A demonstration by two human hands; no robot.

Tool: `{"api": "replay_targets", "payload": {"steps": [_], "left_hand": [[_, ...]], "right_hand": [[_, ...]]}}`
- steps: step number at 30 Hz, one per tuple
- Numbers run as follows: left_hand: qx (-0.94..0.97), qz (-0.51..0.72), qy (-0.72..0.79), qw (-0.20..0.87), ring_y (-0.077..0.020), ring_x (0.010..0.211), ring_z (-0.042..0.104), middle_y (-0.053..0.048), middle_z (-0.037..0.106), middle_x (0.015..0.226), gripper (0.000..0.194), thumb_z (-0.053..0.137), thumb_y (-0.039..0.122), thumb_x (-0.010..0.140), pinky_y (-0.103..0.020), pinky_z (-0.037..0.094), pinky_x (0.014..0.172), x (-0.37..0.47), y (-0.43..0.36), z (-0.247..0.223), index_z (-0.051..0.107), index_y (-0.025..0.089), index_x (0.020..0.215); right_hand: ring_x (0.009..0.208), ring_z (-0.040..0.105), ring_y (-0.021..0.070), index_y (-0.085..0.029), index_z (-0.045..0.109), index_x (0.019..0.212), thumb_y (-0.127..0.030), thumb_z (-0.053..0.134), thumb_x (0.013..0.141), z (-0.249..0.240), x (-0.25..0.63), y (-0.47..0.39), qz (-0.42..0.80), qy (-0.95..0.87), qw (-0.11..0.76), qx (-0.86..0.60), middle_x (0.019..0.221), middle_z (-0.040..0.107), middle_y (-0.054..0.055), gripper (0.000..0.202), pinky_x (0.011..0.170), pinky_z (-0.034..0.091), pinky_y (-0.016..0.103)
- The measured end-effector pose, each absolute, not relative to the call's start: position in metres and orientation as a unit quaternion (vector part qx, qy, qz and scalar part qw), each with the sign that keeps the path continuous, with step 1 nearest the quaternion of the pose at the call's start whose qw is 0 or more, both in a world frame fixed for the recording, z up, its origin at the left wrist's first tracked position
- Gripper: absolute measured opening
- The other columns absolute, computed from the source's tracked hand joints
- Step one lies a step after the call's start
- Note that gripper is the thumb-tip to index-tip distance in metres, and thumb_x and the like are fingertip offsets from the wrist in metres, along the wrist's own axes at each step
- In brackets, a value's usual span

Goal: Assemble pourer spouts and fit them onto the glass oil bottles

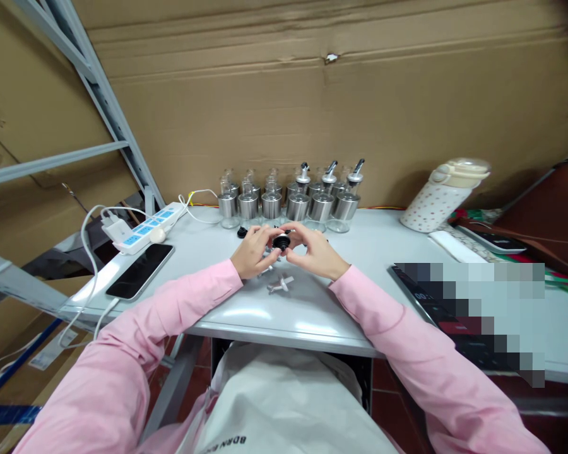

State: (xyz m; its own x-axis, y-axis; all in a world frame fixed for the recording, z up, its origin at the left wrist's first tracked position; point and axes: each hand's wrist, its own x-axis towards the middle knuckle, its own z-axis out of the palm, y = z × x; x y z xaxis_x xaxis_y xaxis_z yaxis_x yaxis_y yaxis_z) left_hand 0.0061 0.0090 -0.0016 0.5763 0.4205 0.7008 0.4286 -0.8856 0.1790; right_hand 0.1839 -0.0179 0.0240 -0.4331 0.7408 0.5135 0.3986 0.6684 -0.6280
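Above the middle of the table, my left hand (254, 253) and my right hand (318, 252) are both closed around a black ribbed bottle stopper (281, 242), pinching it from either side between thumbs and fingers. Its ringed end faces me; the far end is hidden. Below my hands lie small whitish, translucent plastic pieces (281, 284). A small black part (242, 232) rests beyond my left fingers, with other dark bits partly covered by them. Behind stand several glass bottles (271, 205) with steel sleeves. Three on the right carry pourer spouts (330, 171); those on the left have bare necks.
At the left are a power strip (154, 226) with white cables and a phone (141, 271). On the right stand a tilted-looking dotted flask (442, 197), a dark tablet-like device (454, 315) partly pixelated, another phone (495, 239) and a brown bag (544, 214). Cardboard (284, 113) walls the back.
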Motion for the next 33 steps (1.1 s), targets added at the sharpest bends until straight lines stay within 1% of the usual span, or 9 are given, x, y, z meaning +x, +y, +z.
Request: {"api": "replay_targets", "payload": {"steps": [7,11,16,21,27,29,33], "left_hand": [[-0.889,-0.384,-0.248,-0.007,-0.019,0.08,0.051,-0.006,0.057,0.088,0.03,0.037,0.031,0.083,-0.035,0.037,0.08,0.0053,0.0076,-0.0011,0.043,0.015,0.107],[-0.892,-0.376,-0.249,-0.004,-0.0191,0.08,0.051,-0.006,0.057,0.086,0.029,0.037,0.03,0.082,-0.035,0.038,0.079,0.005,0.0078,-0.0009,0.044,0.015,0.106],[-0.894,-0.384,-0.23,0.0,-0.0192,0.08,0.052,-0.006,0.059,0.089,0.029,0.04,0.027,0.077,-0.036,0.039,0.08,0.0046,0.0092,-0.0013,0.046,0.015,0.103],[-0.892,-0.386,-0.234,-0.009,-0.019,0.077,0.052,-0.005,0.058,0.083,0.028,0.042,0.025,0.072,-0.035,0.041,0.077,0.0057,0.0092,-0.0011,0.046,0.016,0.099],[-0.895,-0.385,-0.226,-0.015,-0.016,0.065,0.048,-0.001,0.051,0.072,0.025,0.042,0.023,0.071,-0.033,0.042,0.07,0.0065,0.0097,-0.0024,0.046,0.017,0.095],[-0.895,-0.381,-0.233,-0.011,-0.0162,0.065,0.047,-0.001,0.05,0.07,0.025,0.044,0.023,0.069,-0.033,0.042,0.069,0.0065,0.01,-0.0034,0.045,0.017,0.093],[-0.893,-0.377,-0.246,-0.007,-0.0181,0.071,0.049,-0.002,0.053,0.075,0.024,0.047,0.022,0.066,-0.033,0.042,0.068,0.0068,0.0094,-0.0045,0.045,0.019,0.09]], "right_hand": [[0.064,0.061,0.0133,-0.018,0.05,0.099,-0.011,0.053,0.066,0.0242,0.1838,-0.0193,0.226,-0.816,0.397,-0.354,0.073,0.066,0.0,0.034,0.07,0.047,0.027],[0.063,0.061,0.0126,-0.017,0.05,0.097,-0.012,0.052,0.065,0.0237,0.1839,-0.0193,0.232,-0.815,0.395,-0.354,0.075,0.067,0.0,0.032,0.069,0.047,0.026],[0.059,0.061,0.0132,-0.017,0.05,0.092,-0.014,0.053,0.065,0.0242,0.1832,-0.0196,0.225,-0.816,0.384,-0.368,0.066,0.066,-0.001,0.028,0.067,0.046,0.026],[0.057,0.06,0.012,-0.018,0.05,0.088,-0.014,0.053,0.063,0.0248,0.1826,-0.0203,0.21,-0.821,0.38,-0.37,0.061,0.064,-0.004,0.026,0.065,0.045,0.024],[0.053,0.057,0.0106,-0.018,0.051,0.087,-0.014,0.053,0.062,0.0251,0.184,-0.0196,0.221,-0.828,0.371,-0.359,0.061,0.062,-0.004,0.025,0.061,0.044,0.022],[0.051,0.057,0.0102,-0.019,0.051,0.086,-0.014,0.052,0.062,0.0249,0.1845,-0.0199,0.224,-0.829,0.365,-0.359,0.06,0.062,-0.005,0.025,0.06,0.044,0.021],[0.051,0.058,0.0103,-0.019,0.049,0.086,-0.014,0.052,0.062,0.0248,0.1847,-0.0209,0.234,-0.828,0.361,-0.36,0.063,0.063,-0.004,0.024,0.059,0.044,0.021]]}}
